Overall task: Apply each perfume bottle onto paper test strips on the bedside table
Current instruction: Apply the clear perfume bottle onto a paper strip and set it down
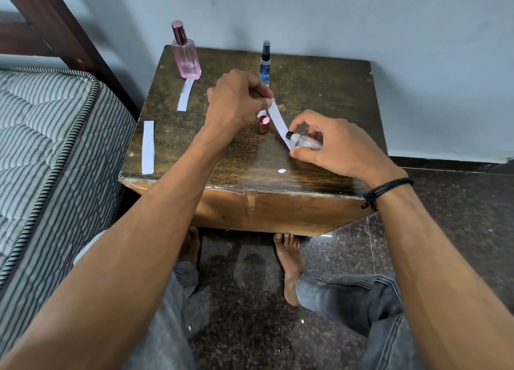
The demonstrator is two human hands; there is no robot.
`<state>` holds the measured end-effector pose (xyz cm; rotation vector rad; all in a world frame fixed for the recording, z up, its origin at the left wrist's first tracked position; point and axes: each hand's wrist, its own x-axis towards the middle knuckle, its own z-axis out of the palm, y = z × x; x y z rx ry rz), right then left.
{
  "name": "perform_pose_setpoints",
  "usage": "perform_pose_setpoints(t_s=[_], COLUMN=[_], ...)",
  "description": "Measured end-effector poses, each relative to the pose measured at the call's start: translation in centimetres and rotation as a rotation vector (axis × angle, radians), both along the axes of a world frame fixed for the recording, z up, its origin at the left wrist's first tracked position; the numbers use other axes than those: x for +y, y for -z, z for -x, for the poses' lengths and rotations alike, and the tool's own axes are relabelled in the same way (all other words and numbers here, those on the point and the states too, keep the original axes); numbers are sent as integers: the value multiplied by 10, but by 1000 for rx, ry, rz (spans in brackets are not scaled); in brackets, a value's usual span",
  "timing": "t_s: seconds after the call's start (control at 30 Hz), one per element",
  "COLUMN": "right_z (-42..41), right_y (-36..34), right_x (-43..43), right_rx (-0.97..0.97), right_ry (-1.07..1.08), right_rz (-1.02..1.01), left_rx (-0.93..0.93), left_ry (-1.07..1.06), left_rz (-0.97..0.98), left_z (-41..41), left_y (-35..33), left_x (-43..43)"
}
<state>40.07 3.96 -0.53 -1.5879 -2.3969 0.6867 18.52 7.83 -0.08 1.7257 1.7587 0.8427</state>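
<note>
My left hand (236, 99) pinches the upper end of a white paper strip (279, 120) above the wooden bedside table (319, 97). My right hand (331, 144) grips a small clear perfume bottle (304, 141) lying sideways, its black nozzle against the strip's lower end. A metallic pink cap (263, 124) stands on the table under the strip. At the back stand a pink perfume bottle (185, 54) and a slim blue spray bottle (265, 63). Two more strips lie on the table, one strip (185, 94) in front of the pink bottle, another strip (148, 147) at the left edge.
A striped mattress (55, 152) and dark bed frame (64, 30) stand close on the left. A small paper scrap (281, 170) lies near the table's front edge. The wall (361, 16) runs behind the table. My bare feet (289, 264) rest on the dark floor below.
</note>
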Motion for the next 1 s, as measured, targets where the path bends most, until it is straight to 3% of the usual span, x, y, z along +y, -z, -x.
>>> perform_pose_setpoints(t_s=[0.17, 0.63, 1.0], right_z=[-2, -22, -22], right_y=[1, -7, -7], right_x=[1, 6, 6], right_rx=[-54, 206, 181], right_ry=[-14, 168, 157], right_rz=[37, 28, 38], left_rx=[0, 140, 187], left_ry=[4, 2, 48], left_rz=[-7, -77, -129], left_z=[0, -6, -11], left_y=[2, 10, 14], left_x=[1, 3, 2])
